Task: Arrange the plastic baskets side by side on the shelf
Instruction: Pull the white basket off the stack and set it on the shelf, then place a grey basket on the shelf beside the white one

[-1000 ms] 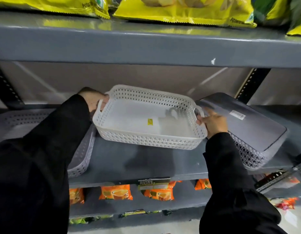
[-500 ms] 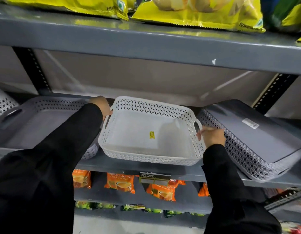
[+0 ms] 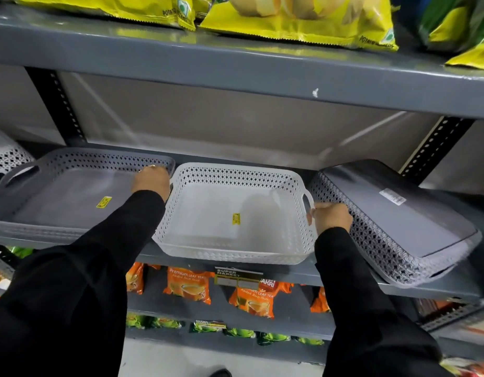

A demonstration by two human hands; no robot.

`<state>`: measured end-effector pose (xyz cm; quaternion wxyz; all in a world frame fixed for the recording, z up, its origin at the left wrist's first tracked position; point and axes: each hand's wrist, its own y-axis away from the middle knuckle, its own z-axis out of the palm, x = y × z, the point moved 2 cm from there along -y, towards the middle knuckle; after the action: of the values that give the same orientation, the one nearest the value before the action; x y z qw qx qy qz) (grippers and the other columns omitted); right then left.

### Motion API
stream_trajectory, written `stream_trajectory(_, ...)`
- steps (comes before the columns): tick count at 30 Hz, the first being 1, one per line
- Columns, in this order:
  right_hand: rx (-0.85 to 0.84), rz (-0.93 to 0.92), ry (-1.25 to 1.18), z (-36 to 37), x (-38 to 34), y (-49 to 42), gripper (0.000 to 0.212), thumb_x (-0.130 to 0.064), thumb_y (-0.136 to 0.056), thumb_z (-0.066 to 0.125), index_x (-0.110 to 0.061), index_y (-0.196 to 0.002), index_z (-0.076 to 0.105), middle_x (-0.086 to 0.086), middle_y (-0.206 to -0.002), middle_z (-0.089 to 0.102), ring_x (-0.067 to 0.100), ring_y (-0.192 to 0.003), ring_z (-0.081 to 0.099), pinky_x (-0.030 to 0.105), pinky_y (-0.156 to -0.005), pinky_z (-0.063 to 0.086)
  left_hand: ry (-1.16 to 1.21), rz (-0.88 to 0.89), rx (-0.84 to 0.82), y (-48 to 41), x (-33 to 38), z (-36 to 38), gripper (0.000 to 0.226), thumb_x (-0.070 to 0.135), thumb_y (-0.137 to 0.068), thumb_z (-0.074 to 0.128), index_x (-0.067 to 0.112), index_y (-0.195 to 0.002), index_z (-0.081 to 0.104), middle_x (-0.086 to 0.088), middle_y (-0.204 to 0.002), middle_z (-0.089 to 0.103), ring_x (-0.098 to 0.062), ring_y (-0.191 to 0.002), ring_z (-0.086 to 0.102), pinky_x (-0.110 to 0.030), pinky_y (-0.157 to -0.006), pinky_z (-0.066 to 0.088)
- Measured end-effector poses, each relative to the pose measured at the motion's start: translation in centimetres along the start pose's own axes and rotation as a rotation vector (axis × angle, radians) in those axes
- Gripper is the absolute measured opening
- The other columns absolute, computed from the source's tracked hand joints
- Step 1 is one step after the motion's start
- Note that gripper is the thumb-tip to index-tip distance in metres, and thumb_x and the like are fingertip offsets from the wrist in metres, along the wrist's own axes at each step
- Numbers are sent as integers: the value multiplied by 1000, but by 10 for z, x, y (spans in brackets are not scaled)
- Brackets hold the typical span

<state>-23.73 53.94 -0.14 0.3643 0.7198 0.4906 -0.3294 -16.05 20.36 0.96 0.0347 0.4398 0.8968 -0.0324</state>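
Observation:
A white perforated basket [image 3: 235, 248] sits on the grey shelf [image 3: 303, 276], its front edge overhanging a little. My left hand [image 3: 151, 182] grips its left handle and my right hand [image 3: 329, 217] grips its right handle. Directly to its left lies a grey basket [image 3: 58, 197], upright, with a yellow sticker inside. On the right, another grey basket [image 3: 398, 221] lies upside down and tilted, its near corner hanging past the shelf edge. A further pale basket [image 3: 4, 156] shows at the far left edge.
The shelf above [image 3: 235, 66] holds yellow snack bags [image 3: 303, 20] and hangs low over the baskets. Orange tea packets [image 3: 189, 284] fill the shelf below. Black perforated uprights [image 3: 56, 104] stand behind the baskets at left and right.
The view has shifted left and drawn closer. The white basket has been lowered onto the shelf next to the left grey basket, with both hands still on its handles.

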Motion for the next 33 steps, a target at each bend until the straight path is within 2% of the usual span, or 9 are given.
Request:
stream_trajectory(5, 1, -19, -3, -7, 4, 2, 23, -1, -87, 53, -6, -94, 75, 15, -109, 71, 30, -108, 63, 27, -92, 46, -4, 9, 76, 18, 19, 3, 30, 1, -91, 48, -4, -118, 59, -21, -120, 60, -35, -112, 60, -40, -88, 52)
stream_trajectory(11, 45, -113, -39, -33, 16, -5, 35, -4, -91, 45, -10, -119, 66, 12, -125, 65, 28, -113, 60, 24, -97, 44, 260, 270, 141, 30, 109, -2, 40, -1, -91, 43, 12, -123, 64, -17, -126, 56, -34, -115, 58, -39, -97, 47)
stream_trajectory(17, 551, -188, -99, -99, 50, -21, 36, -1, -90, 45, -12, -112, 71, 26, -104, 66, 38, -104, 59, 30, -81, 45, 666, 454, 52, 28, 218, -28, 26, 0, -88, 44, -4, -92, 69, -15, -93, 60, -33, -100, 62, -34, -85, 50)
stream_trajectory(20, 715, -52, -288, -132, 70, -42, 40, 2, -84, 43, -11, -109, 72, 27, -106, 65, 40, -104, 59, 34, -89, 46, 808, 467, -15, 19, 267, -45, 24, 3, -87, 47, -1, -90, 70, -19, -110, 70, -33, -111, 62, -30, -90, 48)
stream_trajectory(23, 772, 175, -479, -162, 92, -59, 40, 2, -86, 43, -8, -118, 65, 19, -122, 63, 32, -115, 57, 24, -90, 42, 802, 474, -105, 4, 314, -53, 32, 6, -91, 44, 3, -109, 71, -15, -129, 64, -30, -122, 57, -30, -99, 43)
stream_trajectory(26, 649, 358, -477, -177, 120, -77, 35, -3, -94, 40, 3, -125, 55, 21, -131, 57, 34, -120, 54, 32, -94, 43, 737, 441, -172, -8, 353, -60, 29, 8, -92, 41, 0, -102, 67, -22, -126, 62, -36, -118, 57, -32, -90, 44)
stream_trajectory(28, 485, 415, -457, -176, 135, -90, 28, -7, -97, 38, 7, -101, 61, 24, -111, 61, 33, -92, 63, 33, -79, 46, 676, 492, -231, -15, 377, -58, 35, 16, -96, 39, -3, -111, 65, -24, -128, 60, -37, -118, 56, -33, -93, 44)
stream_trajectory(30, 481, 512, -509, -177, 145, -101, 24, -4, -93, 47, 3, -71, 54, 18, -74, 54, 25, -54, 51, 33, -61, 44, 620, 534, -314, -21, 397, -50, 49, 32, -99, 36, -4, -126, 56, -25, -136, 54, -37, -124, 52, -34, -99, 42)
stream_trajectory(33, 438, 584, -642, -182, 151, -111, 20, 4, -87, 53, 5, -67, 49, 16, -62, 46, 21, -49, 42, 32, -50, 40, 594, 523, -432, -33, 414, -35, 71, 51, -96, 31, -3, -140, 42, -23, -147, 43, -36, -132, 45, -34, -105, 38)
